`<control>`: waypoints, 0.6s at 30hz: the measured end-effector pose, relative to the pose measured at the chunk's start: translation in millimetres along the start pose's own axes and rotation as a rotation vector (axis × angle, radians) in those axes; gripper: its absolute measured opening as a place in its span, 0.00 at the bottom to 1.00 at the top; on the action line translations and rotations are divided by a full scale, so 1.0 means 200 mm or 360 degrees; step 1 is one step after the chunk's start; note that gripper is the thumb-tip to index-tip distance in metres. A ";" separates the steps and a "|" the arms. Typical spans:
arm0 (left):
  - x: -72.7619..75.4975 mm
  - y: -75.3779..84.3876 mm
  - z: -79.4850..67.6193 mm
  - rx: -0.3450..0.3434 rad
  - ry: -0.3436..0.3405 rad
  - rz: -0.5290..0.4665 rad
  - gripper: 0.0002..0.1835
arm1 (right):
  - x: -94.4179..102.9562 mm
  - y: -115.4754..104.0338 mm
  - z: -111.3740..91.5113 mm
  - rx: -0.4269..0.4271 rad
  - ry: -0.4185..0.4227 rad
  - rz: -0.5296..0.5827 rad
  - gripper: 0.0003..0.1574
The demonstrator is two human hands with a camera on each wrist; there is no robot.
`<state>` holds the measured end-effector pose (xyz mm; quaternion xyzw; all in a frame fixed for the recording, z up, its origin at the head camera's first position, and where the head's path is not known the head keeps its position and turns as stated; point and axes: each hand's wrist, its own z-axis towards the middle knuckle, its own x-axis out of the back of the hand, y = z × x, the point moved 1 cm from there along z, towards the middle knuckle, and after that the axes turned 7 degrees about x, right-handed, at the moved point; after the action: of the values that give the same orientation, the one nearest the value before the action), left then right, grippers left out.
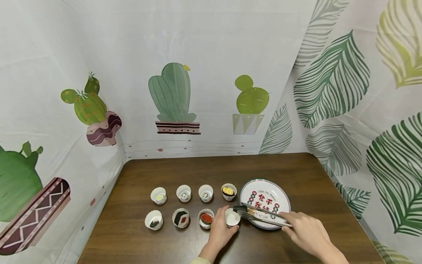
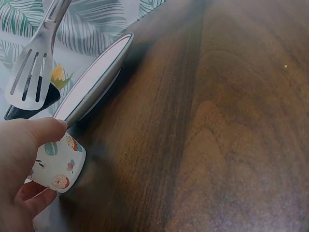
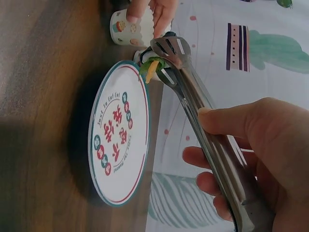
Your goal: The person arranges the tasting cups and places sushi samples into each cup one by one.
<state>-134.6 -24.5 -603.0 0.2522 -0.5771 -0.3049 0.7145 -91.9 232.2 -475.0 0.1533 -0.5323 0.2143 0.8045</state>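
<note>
My left hand (image 1: 220, 229) holds a white paper cup (image 1: 232, 219), and its outer wall (image 2: 60, 166) shows a small printed pattern in the left wrist view. My right hand (image 1: 306, 233) grips metal tongs (image 3: 212, 140) with slotted ends. Between those ends is a dark-wrapped sushi roll (image 1: 240, 208), held just above the cup and the near plate edge. Orange and green filling (image 3: 151, 71) sticks out of it in the right wrist view. The plate (image 1: 281, 198), white with red and green lettering, lies right of the cup.
Left of my hands, two rows of paper cups hold sushi pieces: a red-topped one (image 1: 206, 219), a black-wrapped one (image 1: 181, 218), a yellow-topped one (image 1: 228, 191) and several others. The brown table (image 1: 138, 176) meets patterned cloth (image 1: 214, 143) at its back edge.
</note>
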 end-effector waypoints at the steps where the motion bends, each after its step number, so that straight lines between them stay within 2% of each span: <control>1: 0.00 0.00 0.00 0.0004 0.0000 -0.0002 0.39 | 0.00 -0.01 0.01 0.0016 0.0010 -0.0004 0.25; 18: 0.00 -0.01 0.00 0.0070 -0.0031 -0.0001 0.39 | -0.01 -0.02 0.08 0.0258 0.0082 -0.0092 0.24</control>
<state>-135.5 -25.5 -603.3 0.2651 -0.5904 -0.2947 0.7031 -102.5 220.3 -469.9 0.2276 -0.4878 0.2371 0.8087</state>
